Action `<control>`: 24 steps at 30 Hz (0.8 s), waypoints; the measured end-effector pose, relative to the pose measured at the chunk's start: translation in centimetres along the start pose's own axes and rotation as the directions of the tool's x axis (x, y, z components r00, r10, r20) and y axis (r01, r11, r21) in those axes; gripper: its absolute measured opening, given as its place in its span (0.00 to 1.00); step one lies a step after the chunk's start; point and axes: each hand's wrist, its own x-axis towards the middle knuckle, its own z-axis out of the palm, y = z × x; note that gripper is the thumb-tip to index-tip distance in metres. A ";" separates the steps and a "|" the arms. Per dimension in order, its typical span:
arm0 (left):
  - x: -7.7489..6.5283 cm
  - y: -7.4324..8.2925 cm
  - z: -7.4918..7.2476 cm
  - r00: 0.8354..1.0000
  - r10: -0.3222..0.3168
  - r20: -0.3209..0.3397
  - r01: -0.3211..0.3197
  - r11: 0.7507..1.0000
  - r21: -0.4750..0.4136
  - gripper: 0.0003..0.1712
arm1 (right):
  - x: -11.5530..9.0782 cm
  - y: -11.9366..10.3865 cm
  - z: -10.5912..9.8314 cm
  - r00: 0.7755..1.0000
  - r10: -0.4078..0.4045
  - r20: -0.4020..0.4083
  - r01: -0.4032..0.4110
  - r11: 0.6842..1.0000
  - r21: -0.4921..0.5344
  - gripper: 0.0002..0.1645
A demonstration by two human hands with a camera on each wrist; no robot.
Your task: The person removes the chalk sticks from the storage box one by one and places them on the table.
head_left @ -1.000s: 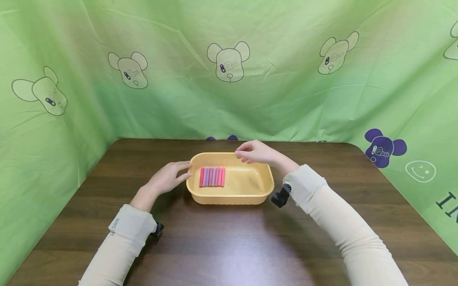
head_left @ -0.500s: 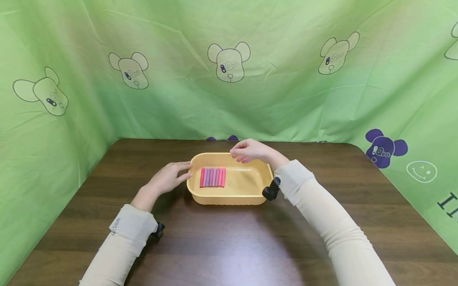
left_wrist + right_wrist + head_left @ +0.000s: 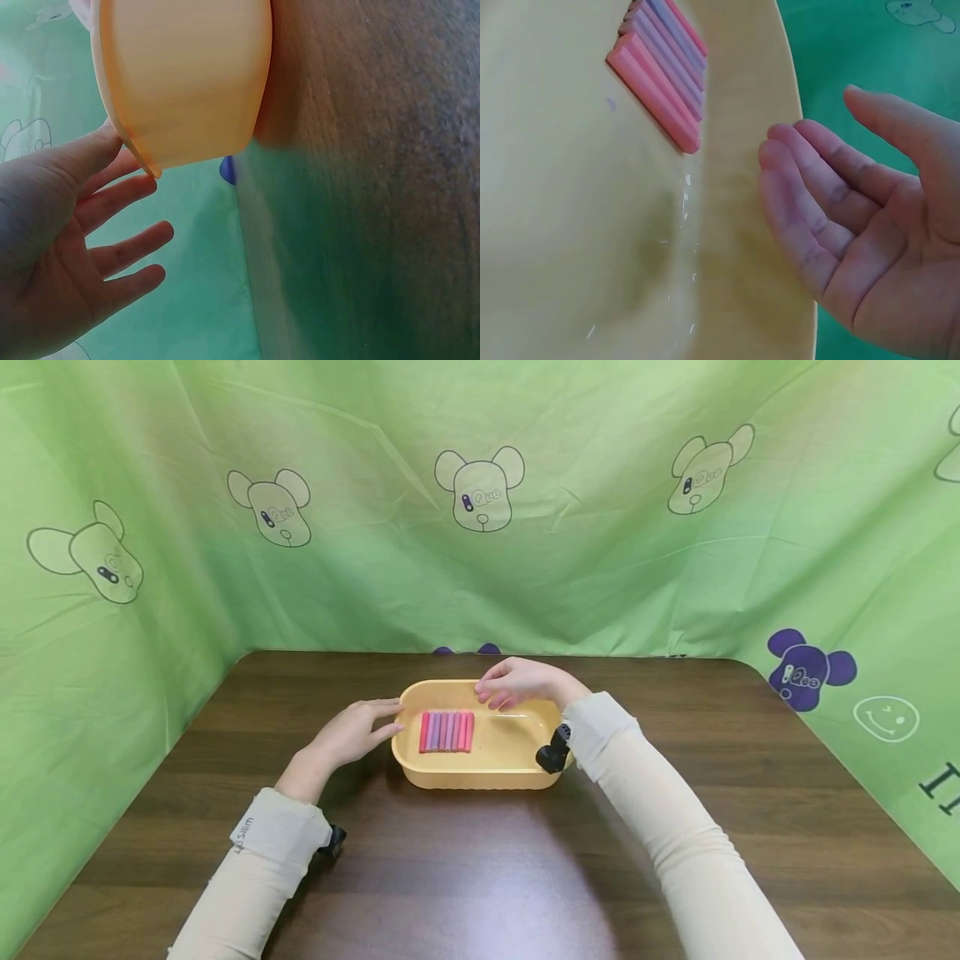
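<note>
A row of several pink, red and purple sticks [image 3: 447, 732] lies side by side in the left half of a yellow plastic basin [image 3: 480, 781]. At the basin's left end is my left hand [image 3: 352, 732], thumb and fingertips touching the rim. In the left wrist view, its other fingers [image 3: 142, 247] spread loosely beside the basin's end wall. My right hand [image 3: 517, 683] hovers over the far rim, fingers bent gently inward. Seen from the right wrist, this hand [image 3: 862, 217] holds nothing; its thumb stands apart from the fingers, and the sticks [image 3: 667, 75] lie beyond the fingertips.
The basin stands on a dark brown wooden table [image 3: 450, 868]. A green cloth [image 3: 360, 568] printed with bear heads hangs behind the table and along its sides. Small pale flecks [image 3: 694, 277] dot the basin's floor near its wall.
My right hand has drifted left along the far rim, its forearm and wrist camera shifting left too. The left hand and the sticks have stayed in place.
</note>
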 end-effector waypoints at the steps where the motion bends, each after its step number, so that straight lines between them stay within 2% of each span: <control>1: 0.0 0.0 0.0 1.000 0.002 0.000 -0.002 1.000 0.003 0.25 | 0.1 0.0 0.0 1.000 0.002 0.012 -0.002 1.000 0.002 0.27; 9: 0.0 0.0 0.0 1.000 -0.014 0.013 0.014 1.000 0.001 0.26 | 1.0 0.5 0.0 0.998 0.021 0.055 -0.021 1.000 0.003 0.26; 17: 0.0 0.2 -0.1 1.000 -0.021 0.016 0.021 1.000 0.007 0.25 | 1.7 0.8 0.3 0.997 0.047 0.068 -0.048 0.999 0.015 0.24; 24: 0.0 0.1 -0.1 1.000 -0.023 0.020 0.023 1.000 0.008 0.25 | 2.2 1.1 0.5 0.995 0.065 0.080 -0.064 0.998 -0.012 0.21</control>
